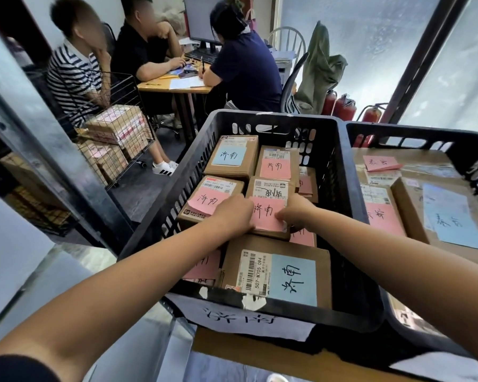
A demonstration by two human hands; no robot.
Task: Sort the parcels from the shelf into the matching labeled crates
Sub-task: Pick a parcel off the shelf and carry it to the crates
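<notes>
A black plastic crate (351, 244) with a white handwritten label on its front holds several cardboard parcels with pink or blue handwritten notes. In its middle lies a small parcel with a pink note (268, 208). My left hand (232, 215) grips its left side and my right hand (294, 212) grips its right side, both inside the crate. A larger parcel with a blue note (280, 274) lies nearest me, below my hands. A second black crate (425, 135) to the right holds parcels with differently written notes.
A wire basket cart (122, 139) stacked with more parcels stands to the left. Three people sit at a wooden desk (174, 85) behind it. Red fire extinguishers (342, 106) stand behind the crates. A metal post (53, 161) runs diagonally at the left.
</notes>
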